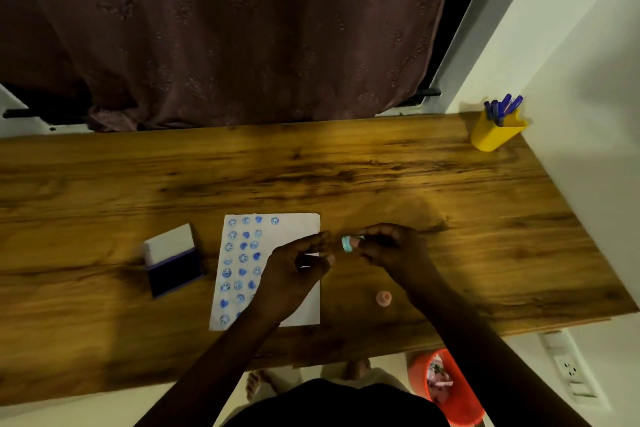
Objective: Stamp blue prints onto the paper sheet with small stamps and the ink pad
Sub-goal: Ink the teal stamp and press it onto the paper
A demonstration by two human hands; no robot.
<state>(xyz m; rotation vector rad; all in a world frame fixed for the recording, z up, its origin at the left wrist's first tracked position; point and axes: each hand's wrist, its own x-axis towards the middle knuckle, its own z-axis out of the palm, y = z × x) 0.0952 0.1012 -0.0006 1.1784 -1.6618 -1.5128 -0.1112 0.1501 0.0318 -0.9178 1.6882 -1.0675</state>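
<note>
The right hand [384,246] pinches a small teal stamp [347,243]; the left hand [298,270] is half-curled, empty, over the paper sheet [294,229]. The ink pad [175,270] lies open beyond it. Unpinned paper could shift and smear prints.

Wood-grain table [381,170], dimly lit; maroon patterned curtain [225,31] behind; white wall [588,62] at right with socket [569,373]; yellow pen cup [495,133]; orange bin [446,388] on pale floor.
</note>
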